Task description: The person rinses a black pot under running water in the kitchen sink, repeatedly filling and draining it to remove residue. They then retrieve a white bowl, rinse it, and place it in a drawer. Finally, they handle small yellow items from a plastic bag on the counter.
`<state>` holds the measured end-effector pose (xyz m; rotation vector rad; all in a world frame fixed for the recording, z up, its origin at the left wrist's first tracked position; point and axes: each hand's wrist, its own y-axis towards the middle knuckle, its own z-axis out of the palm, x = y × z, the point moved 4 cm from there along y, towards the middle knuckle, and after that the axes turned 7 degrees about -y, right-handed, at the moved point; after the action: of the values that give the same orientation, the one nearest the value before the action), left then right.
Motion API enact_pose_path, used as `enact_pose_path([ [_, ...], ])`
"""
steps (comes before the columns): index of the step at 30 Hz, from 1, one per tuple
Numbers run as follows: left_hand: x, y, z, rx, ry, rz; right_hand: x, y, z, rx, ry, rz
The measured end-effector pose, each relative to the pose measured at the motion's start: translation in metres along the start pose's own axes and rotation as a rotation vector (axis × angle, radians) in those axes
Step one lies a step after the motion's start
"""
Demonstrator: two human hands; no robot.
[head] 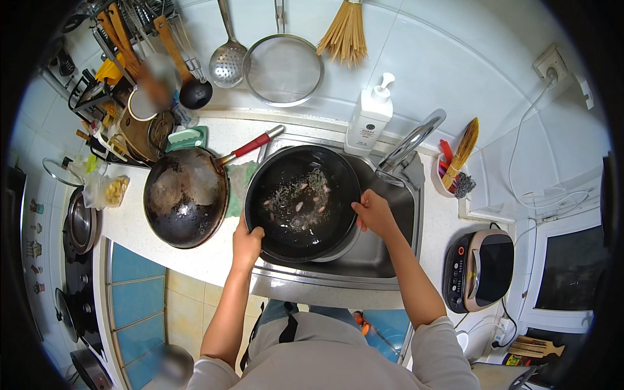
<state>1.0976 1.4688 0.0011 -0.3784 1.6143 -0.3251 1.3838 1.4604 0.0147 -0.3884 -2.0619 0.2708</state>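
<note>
A round black pan [302, 234] is held above the left part of a stainless steel sink [380, 251]. Liquid with small pale pieces and dark bits lies inside it. My left hand [247, 246] grips the pan's lower left rim, thumb over the edge. On the right rim, my right hand [374, 213] has its fingers closed around the edge. Part of a pale round vessel [346, 248] shows beneath the pan; the rest is hidden. An upturned wok [185, 195] with a red handle [251, 146] rests on the counter at the left, beside a green cloth [236, 187].
Behind the sink stand a white pump bottle [369, 122] and a chrome faucet [414, 139]. A holder with brushes [447, 175] and a black countertop appliance [480, 270] are at the right. A skimmer [228, 63] and a strainer [283, 70] hang on the wall.
</note>
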Motion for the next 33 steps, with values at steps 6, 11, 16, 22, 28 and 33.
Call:
enact_pose_path([
  [6, 0.001, 0.004, -0.001, -0.013, -0.013, 0.113, -0.003, 0.003, 0.002, -0.029, 0.048, -0.008],
  [11, 0.003, 0.004, 0.001, -0.035, -0.077, 0.136, 0.001, 0.004, 0.000, -0.081, 0.047, -0.045],
  [16, -0.001, 0.003, 0.003, -0.029, -0.088, 0.216, -0.003, 0.004, -0.001, -0.042, -0.020, -0.049],
  [22, 0.000, 0.006, 0.001, -0.031, -0.076, 0.233, 0.004, 0.002, -0.002, -0.049, -0.043, -0.070],
  [28, -0.003, 0.004, 0.007, 0.046, -0.224, 0.223, 0.007, 0.002, -0.005, -0.014, -0.083, -0.031],
  [33, -0.004, 0.003, 0.006, -0.008, -0.139, 0.244, 0.004, 0.004, -0.003, -0.014, 0.006, -0.003],
])
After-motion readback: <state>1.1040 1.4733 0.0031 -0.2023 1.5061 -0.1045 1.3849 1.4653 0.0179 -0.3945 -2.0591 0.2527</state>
